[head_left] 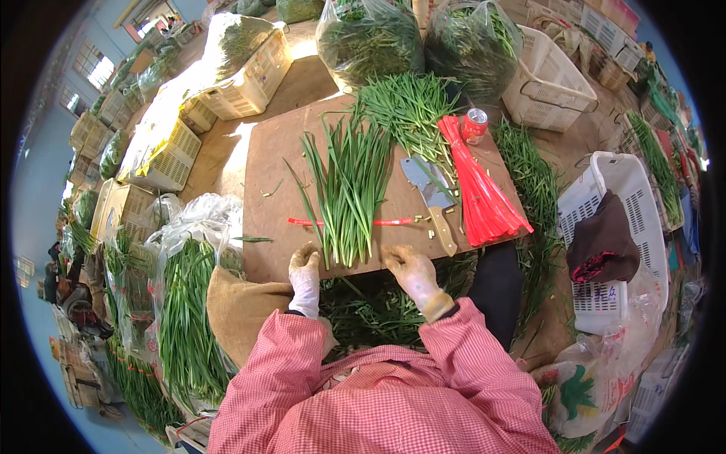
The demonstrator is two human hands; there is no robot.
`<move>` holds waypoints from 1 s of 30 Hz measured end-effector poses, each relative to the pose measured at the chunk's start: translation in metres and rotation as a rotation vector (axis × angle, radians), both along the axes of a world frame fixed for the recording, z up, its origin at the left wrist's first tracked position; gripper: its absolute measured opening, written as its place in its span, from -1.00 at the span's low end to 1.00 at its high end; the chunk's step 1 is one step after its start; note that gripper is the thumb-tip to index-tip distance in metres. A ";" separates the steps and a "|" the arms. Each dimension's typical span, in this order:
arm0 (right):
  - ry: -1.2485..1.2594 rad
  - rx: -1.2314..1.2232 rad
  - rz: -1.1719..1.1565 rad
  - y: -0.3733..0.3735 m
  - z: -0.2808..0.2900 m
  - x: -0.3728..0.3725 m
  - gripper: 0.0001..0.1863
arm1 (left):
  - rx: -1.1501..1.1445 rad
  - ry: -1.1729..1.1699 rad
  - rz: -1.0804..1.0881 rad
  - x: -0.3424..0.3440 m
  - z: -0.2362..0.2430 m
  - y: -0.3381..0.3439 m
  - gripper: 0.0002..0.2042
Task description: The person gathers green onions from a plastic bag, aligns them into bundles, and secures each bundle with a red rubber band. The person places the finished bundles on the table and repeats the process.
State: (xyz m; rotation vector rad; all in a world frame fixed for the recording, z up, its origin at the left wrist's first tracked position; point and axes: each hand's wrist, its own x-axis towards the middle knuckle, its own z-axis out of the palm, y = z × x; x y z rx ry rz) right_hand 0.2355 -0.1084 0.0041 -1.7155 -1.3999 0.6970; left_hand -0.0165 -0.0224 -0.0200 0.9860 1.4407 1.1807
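A loose bundle of garlic chives (352,189) lies on the brown board (276,159) before me, its pale stem ends towards me. A thin red tie strip (393,222) runs crosswise beneath it. My left hand (304,276), in a whitish glove with stained fingers, is at the board's near edge, left of the stem ends. On their right is my gloved right hand (412,274), fingers loosely bent and apart. Neither hand visibly holds anything. A cleaver (429,193) with a wooden handle lies to the right, beside a fan of red tie strips (484,189).
A red drink can (474,126) stands on the board near a pile of chives (408,113). Clear bags of greens (370,45) stand beyond. White crates (548,83) flank the floor, one with a dark cloth (603,238). More chives (189,318) lie at my left.
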 end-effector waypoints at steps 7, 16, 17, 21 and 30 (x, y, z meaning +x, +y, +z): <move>0.020 0.048 0.089 0.030 -0.021 -0.057 -0.44 | 0.006 -0.153 -0.209 0.022 -0.032 0.013 -0.55; 0.146 0.090 0.045 -0.006 -0.008 -0.057 -0.55 | -0.014 -0.121 -0.203 0.019 -0.051 0.018 -0.58; 0.218 0.096 0.083 -0.016 -0.008 -0.048 -0.58 | 0.003 -0.149 -0.223 0.017 -0.053 0.020 -0.57; 0.194 -0.045 0.093 -0.055 -0.002 -0.007 -0.63 | 0.113 -0.287 -0.129 0.012 -0.056 0.019 -0.53; 0.304 -0.580 0.509 -0.081 0.004 0.018 -0.68 | 0.260 0.070 0.016 -0.031 0.020 0.024 -0.56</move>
